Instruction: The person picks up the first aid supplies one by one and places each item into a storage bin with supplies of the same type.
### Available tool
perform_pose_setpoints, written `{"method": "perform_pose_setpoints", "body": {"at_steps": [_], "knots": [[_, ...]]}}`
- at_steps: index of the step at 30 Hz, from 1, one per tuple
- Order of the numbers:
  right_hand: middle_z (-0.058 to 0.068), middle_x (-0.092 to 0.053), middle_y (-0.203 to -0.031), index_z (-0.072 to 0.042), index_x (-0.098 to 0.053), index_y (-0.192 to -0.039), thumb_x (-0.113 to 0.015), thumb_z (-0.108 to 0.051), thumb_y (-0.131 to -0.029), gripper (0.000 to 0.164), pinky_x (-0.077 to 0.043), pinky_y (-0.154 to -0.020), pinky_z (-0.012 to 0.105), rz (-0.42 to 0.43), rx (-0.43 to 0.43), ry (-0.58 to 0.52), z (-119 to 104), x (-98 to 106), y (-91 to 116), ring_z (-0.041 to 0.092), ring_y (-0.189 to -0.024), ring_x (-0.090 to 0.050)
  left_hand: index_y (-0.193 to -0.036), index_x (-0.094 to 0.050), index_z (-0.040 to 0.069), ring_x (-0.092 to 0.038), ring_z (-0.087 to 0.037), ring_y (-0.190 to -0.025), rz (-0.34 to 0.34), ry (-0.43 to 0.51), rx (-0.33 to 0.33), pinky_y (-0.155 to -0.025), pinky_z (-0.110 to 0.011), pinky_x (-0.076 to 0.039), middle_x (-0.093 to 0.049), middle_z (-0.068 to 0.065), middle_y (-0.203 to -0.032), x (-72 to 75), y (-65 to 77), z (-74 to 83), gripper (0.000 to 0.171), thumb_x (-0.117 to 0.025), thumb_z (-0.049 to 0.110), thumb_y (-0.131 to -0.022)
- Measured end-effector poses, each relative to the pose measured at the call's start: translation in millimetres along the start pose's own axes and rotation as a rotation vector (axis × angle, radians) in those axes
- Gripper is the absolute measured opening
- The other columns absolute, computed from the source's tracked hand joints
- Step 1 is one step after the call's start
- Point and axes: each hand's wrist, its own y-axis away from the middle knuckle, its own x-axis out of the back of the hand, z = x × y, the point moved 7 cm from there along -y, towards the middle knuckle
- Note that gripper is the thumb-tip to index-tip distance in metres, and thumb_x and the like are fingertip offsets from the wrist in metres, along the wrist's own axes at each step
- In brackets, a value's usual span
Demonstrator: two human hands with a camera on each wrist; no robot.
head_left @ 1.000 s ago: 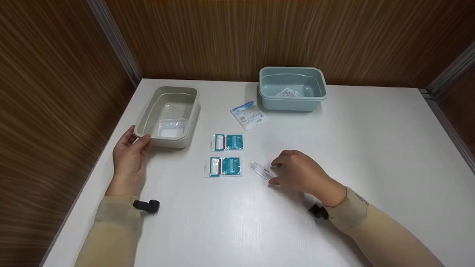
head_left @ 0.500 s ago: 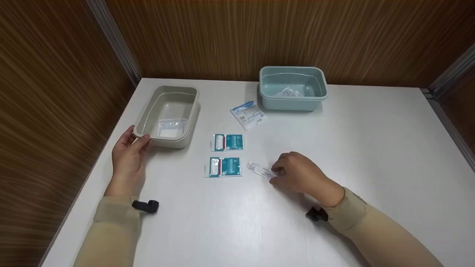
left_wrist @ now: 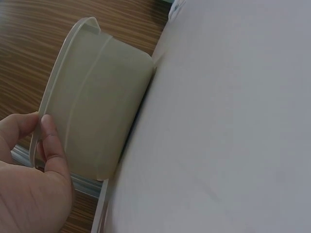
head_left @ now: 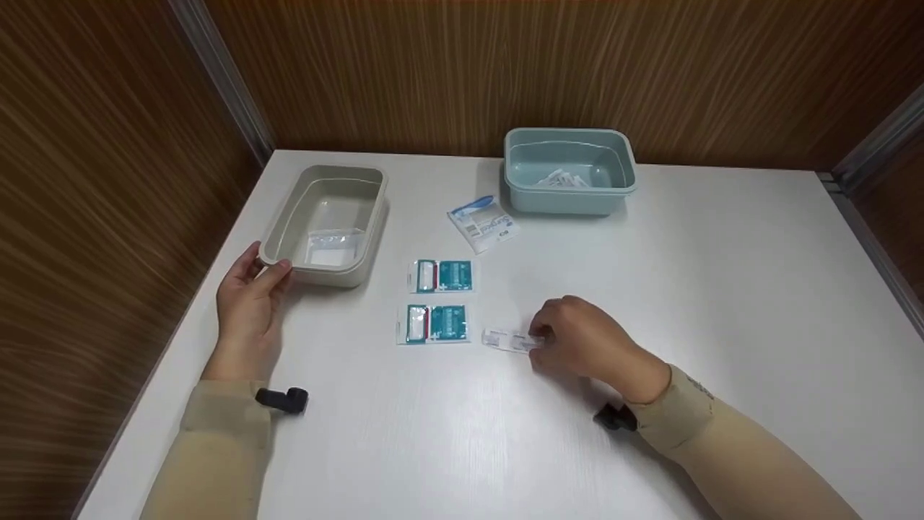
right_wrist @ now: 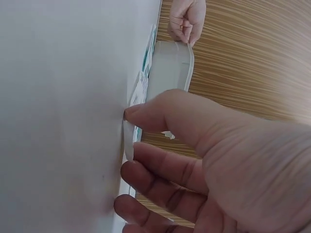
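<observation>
Sachet (head_left: 507,340), slim and printed, is pinched between the thumb and fingers of your right grip (head_left: 583,336), its free end jutting left. Just past that end, two teal-and-white packets (head_left: 449,323) lie flat on the tabletop (head_left: 433,440). Your left grip (head_left: 249,310) holds the beige tub (head_left: 332,277) by its nearest rim corner. Farther beyond your right grip, the "Surgical" packet (head_left: 485,224) lies beside the blue-green tub (head_left: 567,203).

"Surgical" on the white-and-blue packet (head_left: 482,224), all other print illegibly small.
</observation>
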Motion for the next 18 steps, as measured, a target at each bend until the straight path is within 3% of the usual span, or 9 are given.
{"method": "perform_pose_setpoints", "body": {"at_steps": [7, 10, 18], "knots": [[0.000, -0.081, -0.098, -0.007, -0.086, -0.104, -0.086, -0.002, -0.081, 0.024, -0.064, -0.090, 0.043, 0.006, 0.023, -0.009, -1.6, 1.0, 0.9, 0.019, -0.092, -0.067, -0.168, -0.048, 0.014, -0.058, -0.015, -0.136, -0.005, -0.033, 0.013, -0.101, -0.018, -0.065, -0.052, 0.002, -0.141, 0.7, 1.4, -0.1, 0.078, -0.079, -0.010, -0.100], [0.000, -0.080, -0.098, -0.008, -0.085, -0.105, -0.083, -0.001, -0.081, 0.025, -0.063, -0.090, 0.042, 0.001, 0.011, -0.029, -1.3, 1.9, 1.2, 0.020, -0.091, -0.066, -0.170, -0.047, 0.014, -0.059, -0.014, -0.129, -0.010, -0.050, 0.007, -0.100, -0.018, -0.065, -0.050, 0.003, -0.136, 0.6, 2.0, 0.3, 0.079, -0.078, -0.009, -0.101], [0.000, -0.078, -0.094, -0.013, -0.085, -0.103, -0.081, 0.001, -0.086, 0.022, -0.056, -0.080, 0.036, -0.042, -0.036, -0.080, 1.1, 1.2, 1.1, 0.018, -0.083, -0.062, -0.170, -0.047, 0.012, -0.061, -0.014, -0.123, -0.012, -0.055, -0.016, -0.095, -0.018, -0.066, -0.053, 0.000, -0.136, 0.4, 1.3, 0.8, 0.077, -0.077, -0.010, -0.101]]}}
